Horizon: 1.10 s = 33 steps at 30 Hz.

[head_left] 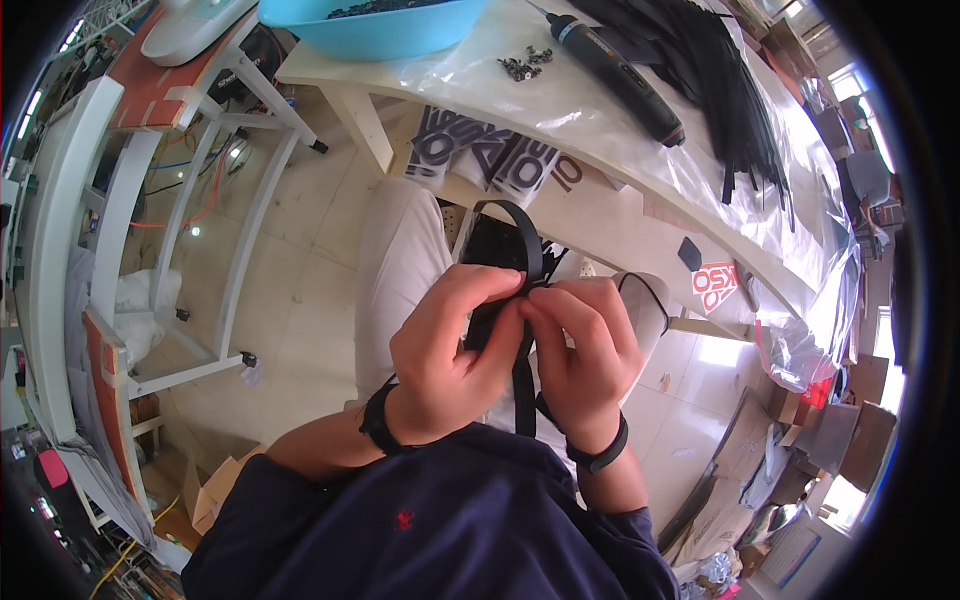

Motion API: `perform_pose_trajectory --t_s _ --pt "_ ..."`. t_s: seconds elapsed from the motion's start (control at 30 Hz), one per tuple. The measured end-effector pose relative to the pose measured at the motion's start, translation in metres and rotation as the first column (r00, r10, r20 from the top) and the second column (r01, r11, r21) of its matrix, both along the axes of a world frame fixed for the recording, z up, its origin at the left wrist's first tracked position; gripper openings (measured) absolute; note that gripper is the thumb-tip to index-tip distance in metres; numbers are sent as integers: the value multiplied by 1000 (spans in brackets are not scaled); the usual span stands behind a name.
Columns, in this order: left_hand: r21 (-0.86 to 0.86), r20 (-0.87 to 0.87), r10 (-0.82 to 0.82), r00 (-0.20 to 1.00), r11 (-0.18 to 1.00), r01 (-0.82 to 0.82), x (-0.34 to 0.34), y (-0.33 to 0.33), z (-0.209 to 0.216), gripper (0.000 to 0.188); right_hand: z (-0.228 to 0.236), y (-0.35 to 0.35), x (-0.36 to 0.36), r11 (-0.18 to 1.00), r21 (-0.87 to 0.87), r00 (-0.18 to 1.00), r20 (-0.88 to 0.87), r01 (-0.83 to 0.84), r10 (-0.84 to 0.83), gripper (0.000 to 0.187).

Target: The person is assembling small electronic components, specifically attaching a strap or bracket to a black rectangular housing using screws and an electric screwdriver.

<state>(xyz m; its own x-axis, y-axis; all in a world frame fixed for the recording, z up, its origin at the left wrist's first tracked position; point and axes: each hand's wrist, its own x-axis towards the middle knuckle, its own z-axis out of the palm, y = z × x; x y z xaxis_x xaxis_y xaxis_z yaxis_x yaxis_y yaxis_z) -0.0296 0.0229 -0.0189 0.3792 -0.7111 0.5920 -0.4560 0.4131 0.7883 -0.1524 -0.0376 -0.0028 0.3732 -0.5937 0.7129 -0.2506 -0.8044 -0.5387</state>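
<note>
A black strap (532, 243) bends in a loop above my lap, and its tail hangs down between my wrists. My left hand (435, 330) is closed on the strap, thumb and forefinger pinching it where the loop comes together. Close against it, my right hand (592, 335) also pinches at that spot with thumb and fingertips. Whether a small part sits between the fingertips is hidden. Just beyond my hands, over my lap, lie more black pieces (490, 245), partly covered by the hands.
Ahead, a plastic-covered table (465, 75) bears a blue basin (375, 35) of dark small parts, a pile of small metal fasteners (525, 65), a black electric screwdriver (620, 80) and a bundle of black straps (735, 110). Printed bags (485, 155) sit beneath. White-framed stands (245, 230) are at left.
</note>
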Motion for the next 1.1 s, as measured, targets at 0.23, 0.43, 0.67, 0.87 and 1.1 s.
perform_pose_trajectory --t_s 0.23,0.43,0.67,0.87,1.1 --pt "5 -118 72 990 997 -72 -3 -3 -2 25 1 -5 -3 997 -80 998 -55 1 -5 33" --pt "-9 -62 96 993 995 -97 -4 -1 -2 25 -1 -3 -1 962 -226 974 -127 155 -186 26" --pt "-30 -41 53 998 998 -54 -7 3 0 29 10 4 -4 986 -40 957 -236 161 -166 23" --pt "67 -392 -18 920 997 48 -3 7 4 34 -2 4 -3 988 -4 988 -24 154 -154 28" --pt "82 -389 -21 921 995 57 -3 15 9 35 -15 14 3 965 -158 977 63 211 -203 35"
